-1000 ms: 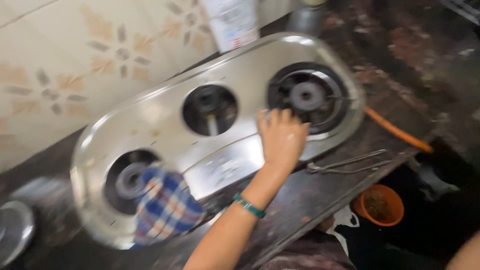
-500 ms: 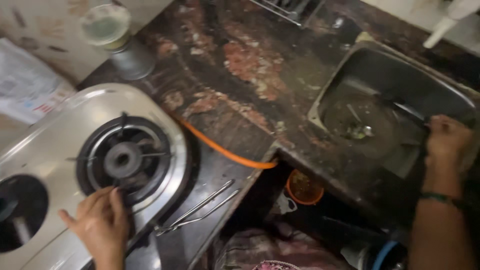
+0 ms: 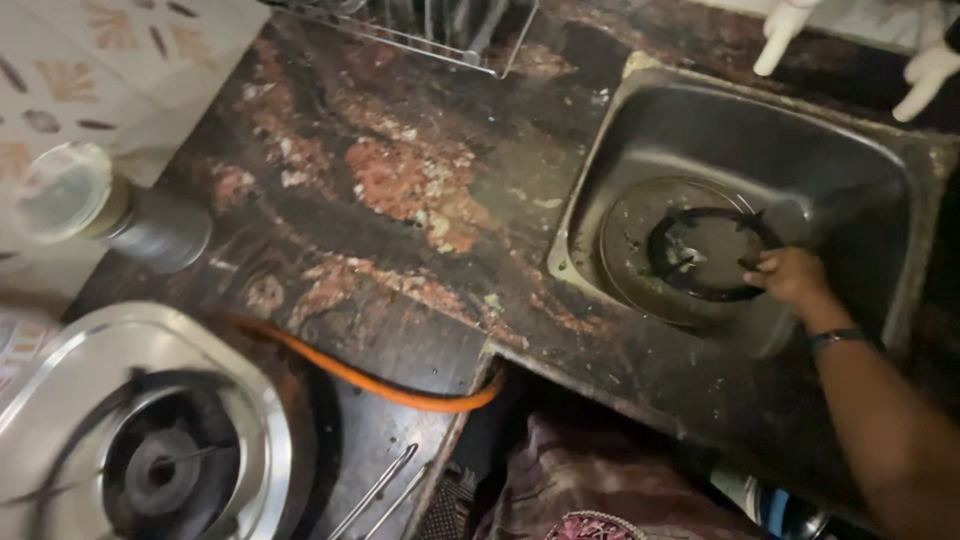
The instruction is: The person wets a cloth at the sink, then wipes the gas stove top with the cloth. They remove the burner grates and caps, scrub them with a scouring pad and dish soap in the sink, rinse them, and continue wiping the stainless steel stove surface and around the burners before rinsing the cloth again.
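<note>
Fingers [image 3: 765, 268] of the right hand [image 3: 790, 277] are curled shut on the edge of a black ring-shaped pan stand [image 3: 706, 255], which lies on a round metal plate [image 3: 640, 262] down in the steel sink [image 3: 880, 180]. The left hand is out of the picture. On the dark counter [image 3: 400, 190] to the left sit a silver stove [image 3: 60, 380] with a black burner [image 3: 160, 470], an orange hose [image 3: 380, 385], thin metal tongs [image 3: 375, 490], a jar [image 3: 70, 195] with a clear lid, and a wire rack [image 3: 440, 30] at the top.
</note>
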The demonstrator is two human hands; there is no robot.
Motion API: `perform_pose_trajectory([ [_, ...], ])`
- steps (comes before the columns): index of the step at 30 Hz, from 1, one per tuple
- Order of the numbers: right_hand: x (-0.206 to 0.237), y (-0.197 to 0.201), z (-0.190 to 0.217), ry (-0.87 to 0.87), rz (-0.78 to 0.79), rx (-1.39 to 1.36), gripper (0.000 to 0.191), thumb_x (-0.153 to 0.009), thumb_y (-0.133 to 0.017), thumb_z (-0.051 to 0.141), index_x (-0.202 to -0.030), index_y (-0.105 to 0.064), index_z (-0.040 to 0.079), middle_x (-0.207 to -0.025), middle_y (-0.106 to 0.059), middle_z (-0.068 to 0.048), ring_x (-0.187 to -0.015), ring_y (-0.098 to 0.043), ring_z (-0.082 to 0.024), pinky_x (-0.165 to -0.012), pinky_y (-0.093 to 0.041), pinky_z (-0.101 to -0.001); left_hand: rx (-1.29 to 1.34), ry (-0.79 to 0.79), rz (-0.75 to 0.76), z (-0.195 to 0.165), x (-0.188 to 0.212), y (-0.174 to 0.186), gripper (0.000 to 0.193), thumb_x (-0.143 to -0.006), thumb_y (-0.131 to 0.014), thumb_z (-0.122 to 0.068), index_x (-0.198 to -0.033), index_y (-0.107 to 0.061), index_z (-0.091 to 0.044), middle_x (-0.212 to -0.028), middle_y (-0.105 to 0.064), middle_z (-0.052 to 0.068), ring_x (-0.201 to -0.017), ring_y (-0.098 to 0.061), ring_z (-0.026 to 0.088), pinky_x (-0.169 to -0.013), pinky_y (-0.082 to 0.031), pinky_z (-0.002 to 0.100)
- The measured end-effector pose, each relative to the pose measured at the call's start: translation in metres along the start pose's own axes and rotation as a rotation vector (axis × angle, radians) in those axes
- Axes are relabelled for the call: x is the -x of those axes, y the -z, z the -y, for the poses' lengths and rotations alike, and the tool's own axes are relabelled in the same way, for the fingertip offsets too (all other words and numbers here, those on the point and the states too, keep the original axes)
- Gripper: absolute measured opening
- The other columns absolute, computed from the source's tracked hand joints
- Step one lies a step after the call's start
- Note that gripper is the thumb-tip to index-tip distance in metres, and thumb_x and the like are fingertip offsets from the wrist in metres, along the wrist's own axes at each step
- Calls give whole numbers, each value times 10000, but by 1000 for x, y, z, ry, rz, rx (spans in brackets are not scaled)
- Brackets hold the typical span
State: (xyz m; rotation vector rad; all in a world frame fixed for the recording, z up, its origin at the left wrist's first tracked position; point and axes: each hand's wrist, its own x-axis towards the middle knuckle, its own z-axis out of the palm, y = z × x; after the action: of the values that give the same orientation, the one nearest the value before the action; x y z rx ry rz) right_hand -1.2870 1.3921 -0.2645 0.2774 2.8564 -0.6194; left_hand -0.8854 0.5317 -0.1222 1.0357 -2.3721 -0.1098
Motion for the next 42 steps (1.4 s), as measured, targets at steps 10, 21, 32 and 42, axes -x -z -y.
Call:
perform_pose_trajectory([
  [10,-22,54,28,-36,-289,-287,167,-929,-739,130,-1080,-797,88,-1087,-759,-76,-977,-697,-202,-857,-536,-340,89,-205,-419,-241,-46,92,98,-977,-710,-148,-1024,-737,-66,-1012,-728,106,-875,-687,286,-874,-486,420],
  [21,-69,254,138,624,-1136,-561,343,-925,-854,-83,-1144,-603,-3,-1096,-644,-106,-1022,-633,-233,-914,-547,-408,830,-921,390,-646,97,-64,215,-957,-696,-200,-804,-723,-52,-918,-730,114,-828,-702,318,-665,-557,430],
  [32,-90,274,78,770,-103,-1481,437,-833,-799,-60,-1224,-620,19,-1103,-636,-130,-983,-633,-227,-907,-514,-353,777,-1192,803,-707,203,-219,237,-974,-642,-256,-917,-674,-29,-916,-694,164,-893,-694,378,-939,-569,495],
  [42,-63,193,88,-135,444,-930,247,-940,-667,147,-1123,-709,-14,-1152,-744,-176,-1020,-751,-224,-896,-583,-326,306,-1379,1181,-721,212,-255,192,-863,-688,-214,-998,-747,-90,-1009,-741,188,-932,-724,379,-814,-582,484],
])
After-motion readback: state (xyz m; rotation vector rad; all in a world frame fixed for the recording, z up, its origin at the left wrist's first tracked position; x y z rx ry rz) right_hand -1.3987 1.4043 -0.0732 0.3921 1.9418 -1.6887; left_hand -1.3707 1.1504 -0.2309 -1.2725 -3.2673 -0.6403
